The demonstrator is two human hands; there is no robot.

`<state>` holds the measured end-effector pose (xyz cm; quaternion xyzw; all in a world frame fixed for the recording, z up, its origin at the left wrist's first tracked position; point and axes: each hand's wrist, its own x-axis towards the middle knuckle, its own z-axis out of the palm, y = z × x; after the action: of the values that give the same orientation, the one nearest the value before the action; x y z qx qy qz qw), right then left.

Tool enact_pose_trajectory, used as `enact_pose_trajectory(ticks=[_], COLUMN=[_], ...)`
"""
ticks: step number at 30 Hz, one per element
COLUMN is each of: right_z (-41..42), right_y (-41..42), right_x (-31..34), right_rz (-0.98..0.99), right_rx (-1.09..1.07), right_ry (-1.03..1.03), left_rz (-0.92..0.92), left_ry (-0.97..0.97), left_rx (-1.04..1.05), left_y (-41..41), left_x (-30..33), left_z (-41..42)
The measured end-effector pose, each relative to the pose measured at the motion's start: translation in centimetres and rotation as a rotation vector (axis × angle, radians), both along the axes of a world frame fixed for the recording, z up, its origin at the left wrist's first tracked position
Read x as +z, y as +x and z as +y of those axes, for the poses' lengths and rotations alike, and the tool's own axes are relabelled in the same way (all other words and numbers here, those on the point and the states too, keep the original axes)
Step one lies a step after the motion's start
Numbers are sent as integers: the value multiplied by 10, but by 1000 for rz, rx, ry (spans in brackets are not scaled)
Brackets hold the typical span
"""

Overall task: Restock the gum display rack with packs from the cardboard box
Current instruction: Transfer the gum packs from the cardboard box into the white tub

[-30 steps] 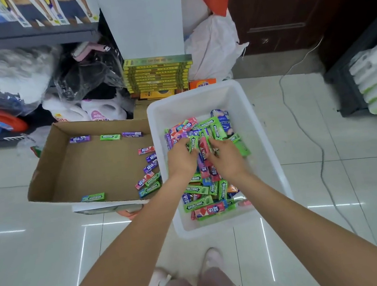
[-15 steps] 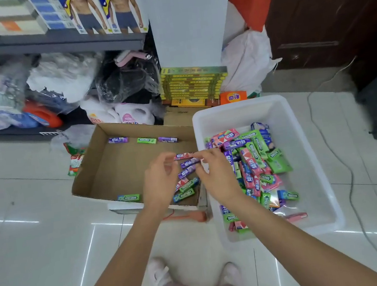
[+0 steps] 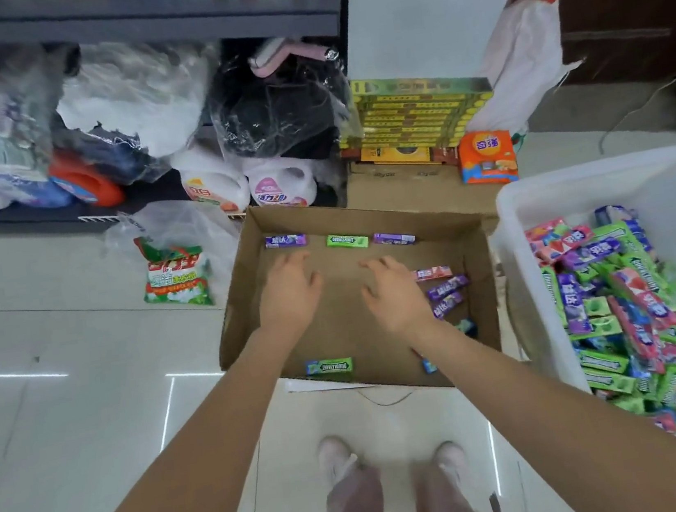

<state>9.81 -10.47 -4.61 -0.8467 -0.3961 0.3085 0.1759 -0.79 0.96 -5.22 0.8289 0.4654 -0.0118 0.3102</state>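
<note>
A shallow cardboard box [image 3: 244, 276] lies on the floor with scattered gum packs: a purple pack [image 3: 285, 240], a green pack [image 3: 347, 241] and another purple pack [image 3: 394, 239] along its far wall, a green pack [image 3: 329, 367] near its front edge, several more at its right side [image 3: 447, 288]. Both my hands hover over the box's middle with fingers spread and nothing in them: my left hand [image 3: 289, 292], my right hand [image 3: 393, 295]. A white plastic tub [image 3: 585, 189] to the right holds a heap of gum packs [image 3: 619, 313].
Shelving [image 3: 125, 21] with bagged goods stands behind the box. Detergent jugs [image 3: 249, 185], a stack of yellow-green boxes [image 3: 417, 116], an orange pack [image 3: 486, 156] and a green bag [image 3: 175, 273] sit on the tiled floor. My feet [image 3: 393, 459] stand just in front of the box.
My hands left the white tub, crossed to the cardboard box and now hover over it with spread fingers. The view swung left, putting the tub at the right edge.
</note>
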Motion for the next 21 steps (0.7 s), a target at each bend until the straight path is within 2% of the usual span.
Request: enact_pose_trajectory(ticks=[5, 10, 14, 18, 21], right_z=[36, 61, 71, 70, 65], right_y=[7, 20, 27, 27, 31], right_x=[-50, -85, -105, -111, -110], right_rz=[-23, -55, -64, -130, -188], right_rx=[42, 81, 16, 18, 33], right_ry=[-99, -146, -169, -157, -119], left_rz=[129, 158, 164, 171, 196], left_ry=[-43, 18, 9, 179, 229], left_rx=[-83, -84, -103, -122, -212], left_y=[7, 17, 21, 17, 19], left_x=[-52, -89, -109, -115, -118], left_z=[33, 64, 74, 66, 60])
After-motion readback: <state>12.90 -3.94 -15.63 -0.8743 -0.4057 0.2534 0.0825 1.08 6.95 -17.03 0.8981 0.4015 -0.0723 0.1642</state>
